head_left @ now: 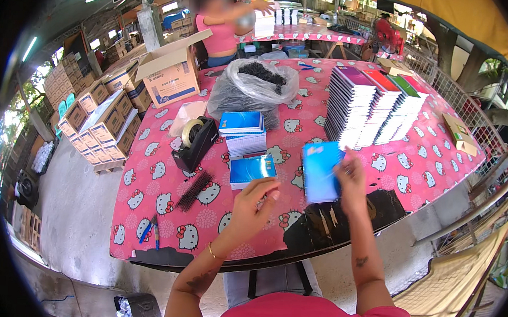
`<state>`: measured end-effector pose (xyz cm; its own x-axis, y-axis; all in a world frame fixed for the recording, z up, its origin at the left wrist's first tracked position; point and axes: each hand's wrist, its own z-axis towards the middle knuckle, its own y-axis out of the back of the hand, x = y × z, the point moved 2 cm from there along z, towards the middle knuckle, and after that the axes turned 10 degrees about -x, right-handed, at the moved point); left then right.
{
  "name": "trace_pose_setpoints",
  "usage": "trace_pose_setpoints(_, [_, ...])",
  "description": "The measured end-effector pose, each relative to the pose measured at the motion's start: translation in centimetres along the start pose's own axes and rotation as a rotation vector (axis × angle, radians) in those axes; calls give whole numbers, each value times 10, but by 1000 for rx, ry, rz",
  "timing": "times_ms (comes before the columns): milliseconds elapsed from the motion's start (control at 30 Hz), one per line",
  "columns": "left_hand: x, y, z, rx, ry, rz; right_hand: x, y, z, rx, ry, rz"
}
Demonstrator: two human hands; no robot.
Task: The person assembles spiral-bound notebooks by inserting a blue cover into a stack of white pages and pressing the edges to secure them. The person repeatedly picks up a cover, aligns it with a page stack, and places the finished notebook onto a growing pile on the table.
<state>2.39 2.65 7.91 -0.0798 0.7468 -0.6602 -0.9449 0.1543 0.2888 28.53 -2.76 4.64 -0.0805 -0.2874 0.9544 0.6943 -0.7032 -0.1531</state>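
Holding blue booklet in right hand, left hand near table edge

Left hand raised, fingers curled, pointing toward 1 o'clock; right hand upright at 12 o'clock, fingers pinched shut.

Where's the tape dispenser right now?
Head view: the black tape dispenser stands on the pink table, on the person's left, just left of the stack of blue notebooks and above the black binding comb.
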Motion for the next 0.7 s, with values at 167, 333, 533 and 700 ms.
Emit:
trace_pose_setpoints(167, [48,-8,-11,65,215,77,-70,42,81,-26,100,-405])
trace_pose_setpoints(333, [60,-48,6,98,133,57,-85,33,83,46,226,-691])
trace_pose_setpoints(533, [109,-128,32,135,308,76,-80,24,75,73,-271,-271])
trace_pose_setpoints(700, [97,-174,6,241,286,152,-81,22,66,167,-338,-168])
